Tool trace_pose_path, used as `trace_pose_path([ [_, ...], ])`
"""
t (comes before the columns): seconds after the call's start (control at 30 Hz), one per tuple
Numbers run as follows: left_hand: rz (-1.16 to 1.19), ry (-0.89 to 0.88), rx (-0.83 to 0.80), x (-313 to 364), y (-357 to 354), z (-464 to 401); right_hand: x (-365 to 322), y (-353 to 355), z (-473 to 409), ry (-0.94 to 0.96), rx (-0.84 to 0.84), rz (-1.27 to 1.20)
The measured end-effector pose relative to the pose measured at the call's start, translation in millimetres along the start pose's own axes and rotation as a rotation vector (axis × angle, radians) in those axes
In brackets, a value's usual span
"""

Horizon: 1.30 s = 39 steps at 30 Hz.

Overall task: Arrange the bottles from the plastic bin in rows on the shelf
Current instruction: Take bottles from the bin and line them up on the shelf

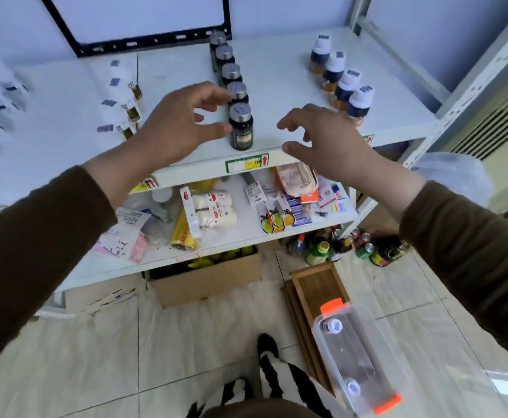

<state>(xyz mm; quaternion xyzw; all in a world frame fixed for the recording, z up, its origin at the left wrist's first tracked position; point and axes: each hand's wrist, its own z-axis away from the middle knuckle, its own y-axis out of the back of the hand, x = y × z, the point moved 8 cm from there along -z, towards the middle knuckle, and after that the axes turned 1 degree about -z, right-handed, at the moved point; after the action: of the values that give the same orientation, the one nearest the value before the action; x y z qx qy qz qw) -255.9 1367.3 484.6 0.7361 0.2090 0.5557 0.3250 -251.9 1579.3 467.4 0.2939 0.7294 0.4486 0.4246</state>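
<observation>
The plastic bin (356, 360), low beside the right hand (322, 132), holds two bottles (334, 324) while both hands, left hand (177, 122) included, hover released at the shelf (291, 86) front edge.

bottle rows (231, 82) on shelf (276, 86), plastic bin (364, 366) on floor (186, 342) below

Both arms in dark brown long sleeves (35, 236) ending at the wrists, 2 bare hands, no rings or watch that I can see. Black-and-white zebra-stripe slippers (276, 372) down below.
</observation>
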Motion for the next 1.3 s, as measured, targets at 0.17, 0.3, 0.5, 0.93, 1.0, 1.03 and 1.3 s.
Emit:
trace_pose_path([
  [0.17,0.072,0.13,-0.073,-25,-56,75,-10,-42,76,-0.069,-0.148,-0.01],
  [0.3,0.091,0.199,-0.129,-29,-102,133,-8,-63,138,-0.082,-0.239,-0.041],
  [0.5,0.142,0.305,-0.142,-16,-167,203,13,-89,213,-0.099,-0.346,-0.1],
  [0.93,0.235,0.441,-0.331,20,-354,309,104,-147,385,-0.262,-0.524,-0.1],
  [1.0,0.201,0.443,-0.36,22,-380,327,117,-160,406,-0.278,-0.549,-0.085],
  [1.03,0.193,0.451,-0.366,22,-394,337,124,-167,416,-0.282,-0.572,-0.086],
  [1.3,0.132,0.541,-0.447,33,-520,362,197,-224,455,-0.262,-0.713,-0.104],
])
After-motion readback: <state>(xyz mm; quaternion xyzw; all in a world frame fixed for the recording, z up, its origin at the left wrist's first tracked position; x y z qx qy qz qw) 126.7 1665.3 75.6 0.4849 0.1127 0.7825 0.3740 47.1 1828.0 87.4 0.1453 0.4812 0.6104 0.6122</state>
